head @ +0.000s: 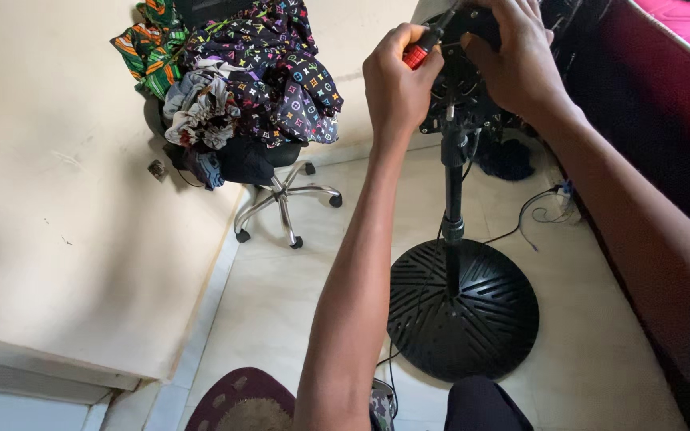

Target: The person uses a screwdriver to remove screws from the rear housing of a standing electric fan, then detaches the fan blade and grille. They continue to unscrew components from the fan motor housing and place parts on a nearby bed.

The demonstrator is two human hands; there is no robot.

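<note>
A black standing fan rises from a round slotted base (463,315) on a thin pole (452,199) to its motor housing (461,96) near the top edge. My left hand (399,84) is closed around a screwdriver with a red and black handle (422,48), its tip pointing at the housing. My right hand (513,60) grips the upper part of the housing from the right. The fan's top is cut off by the frame.
A swivel chair (281,195) piled with patterned clothes (241,72) stands at the back left by a cream wall (57,199). A dark red bed frame (664,136) runs along the right. Cables (541,211) lie on the tiled floor. A round mat (241,403) lies at the bottom.
</note>
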